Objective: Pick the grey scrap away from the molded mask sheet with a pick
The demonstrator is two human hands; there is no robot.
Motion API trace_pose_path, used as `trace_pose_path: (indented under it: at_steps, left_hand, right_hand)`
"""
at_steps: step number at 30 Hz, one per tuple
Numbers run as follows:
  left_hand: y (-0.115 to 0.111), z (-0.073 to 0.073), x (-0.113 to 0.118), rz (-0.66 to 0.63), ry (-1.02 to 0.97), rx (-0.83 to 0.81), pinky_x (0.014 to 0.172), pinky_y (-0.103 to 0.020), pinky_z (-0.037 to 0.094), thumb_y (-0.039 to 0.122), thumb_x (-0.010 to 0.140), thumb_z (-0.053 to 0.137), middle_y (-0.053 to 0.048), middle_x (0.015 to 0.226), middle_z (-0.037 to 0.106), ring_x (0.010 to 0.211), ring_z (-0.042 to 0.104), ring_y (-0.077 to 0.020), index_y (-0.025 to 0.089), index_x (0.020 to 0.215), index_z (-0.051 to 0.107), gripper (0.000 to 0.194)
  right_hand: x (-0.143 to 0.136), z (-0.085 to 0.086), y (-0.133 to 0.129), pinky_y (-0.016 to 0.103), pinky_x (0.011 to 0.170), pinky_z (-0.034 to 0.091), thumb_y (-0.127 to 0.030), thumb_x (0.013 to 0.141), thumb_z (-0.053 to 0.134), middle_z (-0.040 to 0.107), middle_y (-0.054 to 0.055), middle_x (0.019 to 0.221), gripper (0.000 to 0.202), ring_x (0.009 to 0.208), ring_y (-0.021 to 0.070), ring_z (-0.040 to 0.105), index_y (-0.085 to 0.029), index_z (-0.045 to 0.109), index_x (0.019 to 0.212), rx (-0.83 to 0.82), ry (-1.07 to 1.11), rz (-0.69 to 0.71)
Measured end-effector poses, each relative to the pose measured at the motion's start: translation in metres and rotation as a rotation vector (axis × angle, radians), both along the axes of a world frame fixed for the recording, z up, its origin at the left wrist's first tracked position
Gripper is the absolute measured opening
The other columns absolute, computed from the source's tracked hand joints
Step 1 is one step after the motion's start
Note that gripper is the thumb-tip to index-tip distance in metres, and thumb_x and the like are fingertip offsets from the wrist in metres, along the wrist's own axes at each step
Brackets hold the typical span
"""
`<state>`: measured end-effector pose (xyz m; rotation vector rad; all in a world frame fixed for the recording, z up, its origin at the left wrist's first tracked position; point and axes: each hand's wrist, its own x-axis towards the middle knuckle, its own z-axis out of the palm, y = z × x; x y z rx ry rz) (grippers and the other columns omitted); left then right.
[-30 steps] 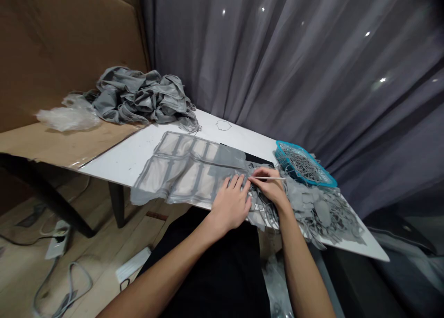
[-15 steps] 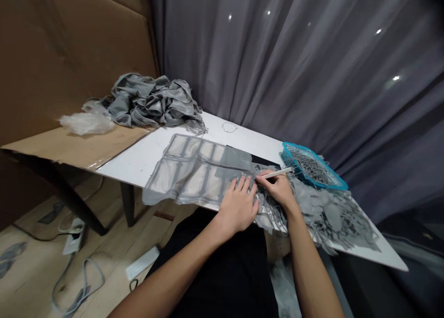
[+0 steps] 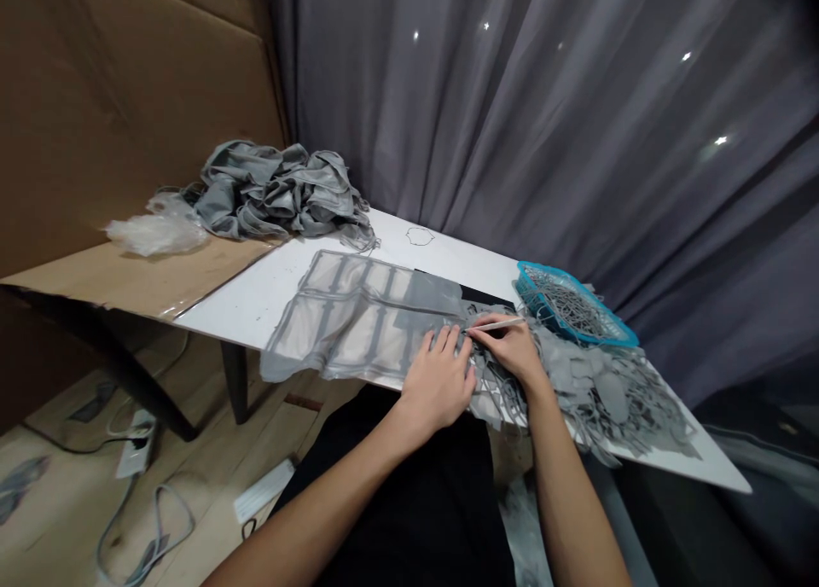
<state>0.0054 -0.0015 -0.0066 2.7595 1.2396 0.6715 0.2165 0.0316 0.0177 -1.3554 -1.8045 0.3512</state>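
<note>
A sheer grey fabric piece (image 3: 307, 335) with several pale panels lies spread over the table's front edge. My left hand (image 3: 441, 369) rests flat on its right end, fingers spread. In my right hand (image 3: 508, 348) a slim white pen-like tool (image 3: 505, 323) is pinched, its tip close to my left fingertips at the fabric's edge. Whether it is a pen or a blade I cannot tell. Loose grey strips and scraps (image 3: 611, 395) lie under and to the right of my right hand. Part of a black sheet (image 3: 486, 299) shows behind my hands.
A blue basket (image 3: 633, 341) full of thin grey cords stands at the right. Crumpled grey fabric (image 3: 281, 190) is heaped at the back left, beside a clear plastic bag (image 3: 159, 229). Grey curtains (image 3: 512, 118) hang behind; a power strip (image 3: 136, 446) lies on the floor.
The tool in my right hand has tilted, so its back end sits lower and farther left. My left hand has stayed on the fabric. The view has shifted slightly.
</note>
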Motion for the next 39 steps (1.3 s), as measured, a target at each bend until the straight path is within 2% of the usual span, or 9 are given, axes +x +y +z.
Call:
trace_pose_path:
  at_steps: [7,13,19,33,39]
  left_hand:
    - [0.0000,0.0010,-0.0003,-0.010,0.003,-0.014,0.133,-0.059,0.041,0.041,0.118,0.043,-0.021,0.175,0.052,0.163,0.050,-0.0377,0.009,0.165,0.056,0.058]
    - [0.0002,0.0023,-0.0002,-0.009,0.009,-0.012,0.134,-0.058,0.040,0.042,0.118,0.044,-0.021,0.175,0.052,0.163,0.050,-0.0374,0.009,0.165,0.055,0.059]
    - [0.0001,0.0026,-0.0009,-0.015,0.008,-0.031,0.135,-0.059,0.039,0.041,0.118,0.043,-0.022,0.176,0.051,0.164,0.049,-0.0380,0.008,0.166,0.054,0.059]
    - [-0.0001,0.0011,-0.0014,-0.012,-0.006,0.006,0.133,-0.058,0.041,0.040,0.117,0.045,-0.022,0.174,0.053,0.163,0.051,-0.0369,0.009,0.164,0.057,0.057]
    - [-0.0003,0.0012,-0.0016,-0.012,0.009,0.007,0.133,-0.058,0.041,0.041,0.118,0.043,-0.021,0.174,0.053,0.162,0.051,-0.0366,0.010,0.164,0.056,0.058]
  right_hand:
    - [0.0019,-0.0022,-0.0009,0.041,0.088,0.064,-0.032,0.094,0.084,0.087,0.008,0.098,0.011,0.091,0.0288,0.082,-0.025,0.084,0.085,0.052,-0.010,0.076]
    - [0.0007,-0.0026,-0.0021,0.041,0.089,0.065,-0.036,0.096,0.083,0.088,0.010,0.101,0.019,0.093,0.0296,0.084,-0.025,0.081,0.080,-0.010,0.068,0.104]
    - [0.0019,-0.0034,-0.0035,0.044,0.092,0.065,-0.034,0.094,0.082,0.089,0.010,0.105,0.019,0.096,0.0317,0.086,-0.025,0.078,0.078,-0.074,0.065,0.092]
    - [0.0019,-0.0025,-0.0037,0.045,0.090,0.068,-0.036,0.096,0.080,0.090,0.012,0.108,0.022,0.098,0.0341,0.087,-0.025,0.079,0.077,-0.025,-0.015,0.073]
    - [0.0025,-0.0036,-0.0035,0.045,0.092,0.068,-0.038,0.096,0.081,0.090,0.012,0.107,0.024,0.100,0.0344,0.087,-0.024,0.079,0.077,-0.049,0.021,0.089]
